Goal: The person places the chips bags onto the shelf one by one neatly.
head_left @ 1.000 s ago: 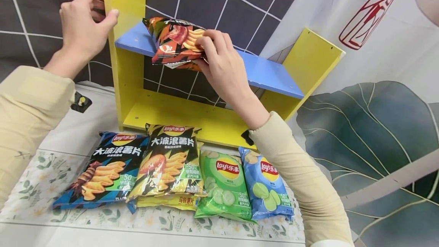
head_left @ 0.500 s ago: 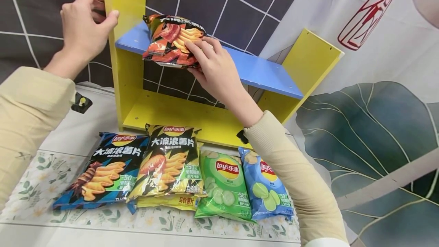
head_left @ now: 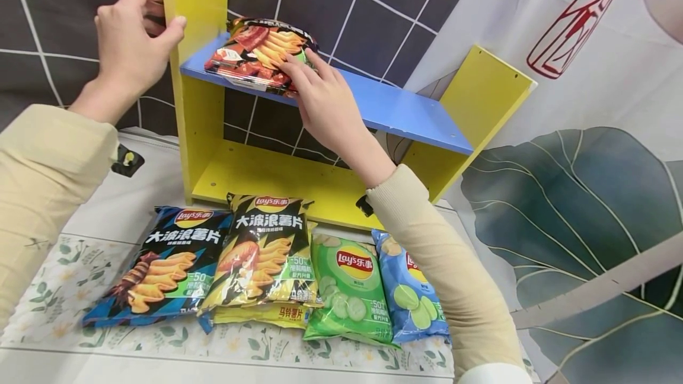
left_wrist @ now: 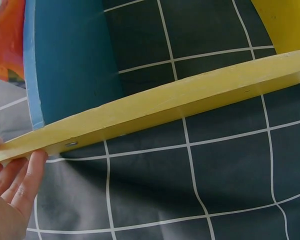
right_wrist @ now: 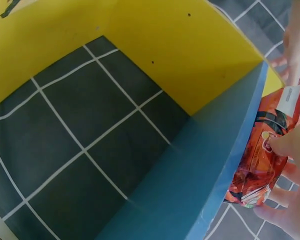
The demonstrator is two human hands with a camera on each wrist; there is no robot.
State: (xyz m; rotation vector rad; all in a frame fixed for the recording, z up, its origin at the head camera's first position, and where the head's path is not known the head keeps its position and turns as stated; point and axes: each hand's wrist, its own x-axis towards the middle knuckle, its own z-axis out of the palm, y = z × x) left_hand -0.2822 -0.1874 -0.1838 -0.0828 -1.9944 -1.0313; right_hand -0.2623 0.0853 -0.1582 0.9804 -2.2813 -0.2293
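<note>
My right hand (head_left: 328,102) grips a red and black bag of potato chips (head_left: 261,55) by its right end, fingers over the front and thumb at the lower edge. The bag lies at the left end of the blue shelf board (head_left: 395,105), overlapping its front edge in the head view. In the right wrist view, the red bag (right_wrist: 262,155) sits against the blue board's edge, with the thumb on its underside. My left hand (head_left: 130,40) holds the yellow side panel (head_left: 198,16) of the shelf, thumb on the front edge and fingertips behind it.
Below the shelf unit lie more chip bags: a blue-black one (head_left: 165,265), a black-gold one (head_left: 264,253) over a yellow one (head_left: 261,314), a green one (head_left: 349,289) and a light blue one (head_left: 408,295), partly behind my right sleeve. The yellow bottom board (head_left: 277,173) spans the unit.
My right hand has moved left and slightly up with the red bag, which has come from hanging at the board's front edge to lying over the board's left end. The left hand stays put.
</note>
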